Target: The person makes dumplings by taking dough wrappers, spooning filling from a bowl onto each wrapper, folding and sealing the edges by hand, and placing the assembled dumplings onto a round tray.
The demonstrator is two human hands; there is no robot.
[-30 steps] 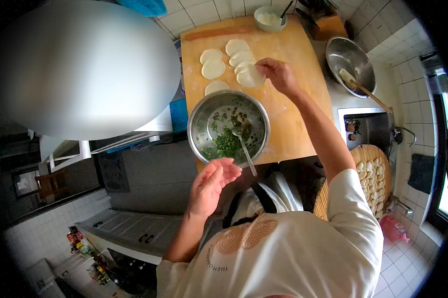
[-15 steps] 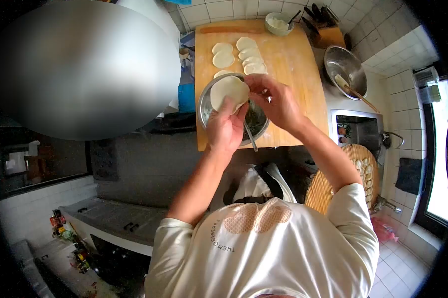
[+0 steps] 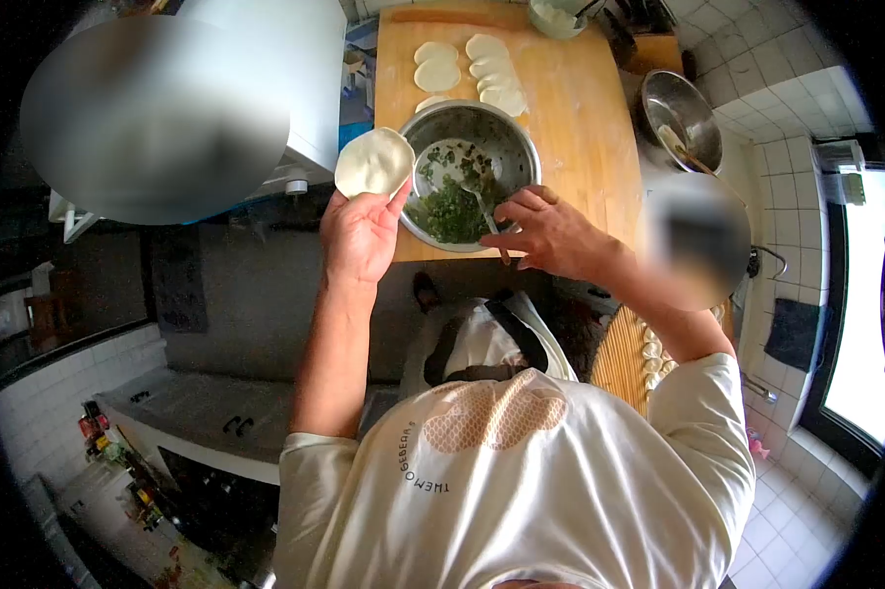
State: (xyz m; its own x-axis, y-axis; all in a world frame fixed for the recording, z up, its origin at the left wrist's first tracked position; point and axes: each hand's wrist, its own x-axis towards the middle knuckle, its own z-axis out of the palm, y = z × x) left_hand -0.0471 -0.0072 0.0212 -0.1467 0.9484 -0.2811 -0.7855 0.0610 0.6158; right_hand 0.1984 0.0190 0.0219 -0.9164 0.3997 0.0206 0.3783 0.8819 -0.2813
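A round dumpling wrapper (image 3: 375,163) lies across the fingers of my left hand (image 3: 360,240), just left of a steel mixing bowl (image 3: 532,157). Chopped green filling (image 3: 450,210) covers part of the bowl's bottom. My right hand (image 3: 558,236) is at the bowl's near right rim, its fingers closed on the handle of a metal spoon (image 3: 483,208). The spoon's head rests in the filling. Behind the bowl, more wrappers (image 3: 437,74) lie on the wooden board (image 3: 580,128), some overlapping in a row.
At the board's back stands a small bowl (image 3: 557,18) of white stuff. On the right is a steel basin (image 3: 680,113) with a wooden-handled tool. Shaped dumplings (image 3: 651,353) sit on a round woven tray (image 3: 614,358) beside my right arm. A white appliance (image 3: 315,88) stands left.
My left hand has carried the wrapper left, from over the bowl to beside it. My right hand has let go of the wrapper, moved down and taken hold of the spoon.
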